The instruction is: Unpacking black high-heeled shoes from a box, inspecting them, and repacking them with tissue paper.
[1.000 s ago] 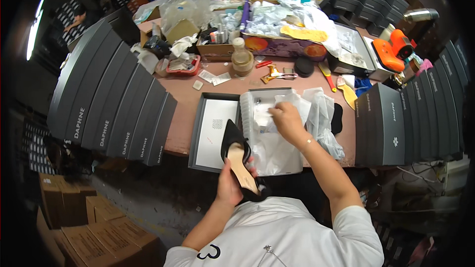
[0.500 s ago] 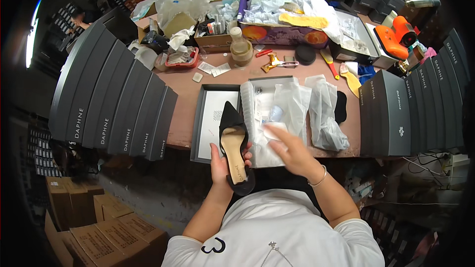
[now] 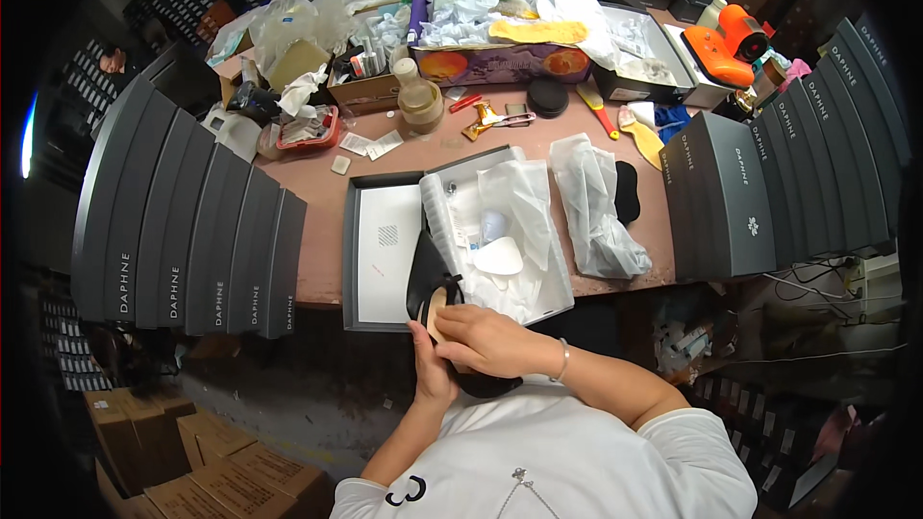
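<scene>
My left hand point(image 3: 432, 365) is closed around a black pointed shoe point(image 3: 423, 274) with a beige insole, just in front of the table edge. The shoe is tilted, its toe pointing away from me over the open box. My right hand point(image 3: 488, 338) lies over the heel half of the shoe with bent fingers against the insole, hiding much of it. Beyond the hands are a grey lid point(image 3: 370, 274) with a white inside and an open shoe box point(image 3: 555, 304). White tissue paper point(image 3: 519, 187) and a white rounded pad point(image 3: 498, 256) lie in the box.
Stacks of grey shoe boxes point(image 3: 144, 202) point(image 3: 716, 197) flank the work area. White wrapping point(image 3: 591, 211) and a black pad point(image 3: 627, 190) lie right of the open box. Farther back are a bottle point(image 3: 420, 106), a round black tin point(image 3: 547, 96), a brush point(image 3: 598, 113) and a paper-filled carton point(image 3: 500, 67).
My right hand has moved left from above the open box onto the shoe. The shoe has turned and tilted in my left hand. The whole view has shifted slightly.
</scene>
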{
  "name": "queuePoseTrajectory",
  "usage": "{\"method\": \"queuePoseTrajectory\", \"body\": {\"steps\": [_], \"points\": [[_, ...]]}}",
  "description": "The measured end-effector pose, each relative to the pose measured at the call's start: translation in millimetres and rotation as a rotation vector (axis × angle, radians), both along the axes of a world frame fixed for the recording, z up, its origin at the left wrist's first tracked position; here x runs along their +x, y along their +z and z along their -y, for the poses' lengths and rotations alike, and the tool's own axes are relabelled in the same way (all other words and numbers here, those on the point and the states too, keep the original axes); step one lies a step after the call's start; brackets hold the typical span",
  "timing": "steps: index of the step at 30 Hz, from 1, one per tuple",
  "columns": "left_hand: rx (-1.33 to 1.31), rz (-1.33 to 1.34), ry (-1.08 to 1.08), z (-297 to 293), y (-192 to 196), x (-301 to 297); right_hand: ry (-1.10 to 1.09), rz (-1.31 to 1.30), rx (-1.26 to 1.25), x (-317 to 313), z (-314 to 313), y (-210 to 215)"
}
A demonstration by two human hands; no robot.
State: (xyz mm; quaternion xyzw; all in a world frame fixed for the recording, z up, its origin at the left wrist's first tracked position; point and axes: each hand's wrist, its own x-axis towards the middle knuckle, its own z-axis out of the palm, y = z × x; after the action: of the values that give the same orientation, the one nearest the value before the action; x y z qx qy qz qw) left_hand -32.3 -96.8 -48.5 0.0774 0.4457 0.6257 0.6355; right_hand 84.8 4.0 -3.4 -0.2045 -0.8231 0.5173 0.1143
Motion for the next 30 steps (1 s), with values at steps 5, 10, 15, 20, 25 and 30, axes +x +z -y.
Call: {"method": "queuePoseTrajectory", "body": {"steps": [5, 10, 15, 20, 25, 30], "points": [[0.048, 0.154, -0.003, -22, -7, -20, -0.297, 0.066, 0.404, 34, -38, -10], [-0.019, 0.167, 0.009, -32, 12, -16, -0.290, 0.296, 0.898, 46, -77, -67], [0.065, -0.005, 0.028, -35, 24, -3, -0.260, -0.062, 0.635, 26, -20, -4], [0.014, 0.019, 0.006, -13, 23, 26, -0.185, -0.053, 0.492, -9, -13, -27], [-0.113, -0.005, 0.097, -3, -8, -25, -0.283, -0.032, 0.302, 13, -39, -25], [-0.230, 0.078, 0.104, -7, -6, -25, -0.350, 0.416, 0.596, 19, -64, -106]]}}
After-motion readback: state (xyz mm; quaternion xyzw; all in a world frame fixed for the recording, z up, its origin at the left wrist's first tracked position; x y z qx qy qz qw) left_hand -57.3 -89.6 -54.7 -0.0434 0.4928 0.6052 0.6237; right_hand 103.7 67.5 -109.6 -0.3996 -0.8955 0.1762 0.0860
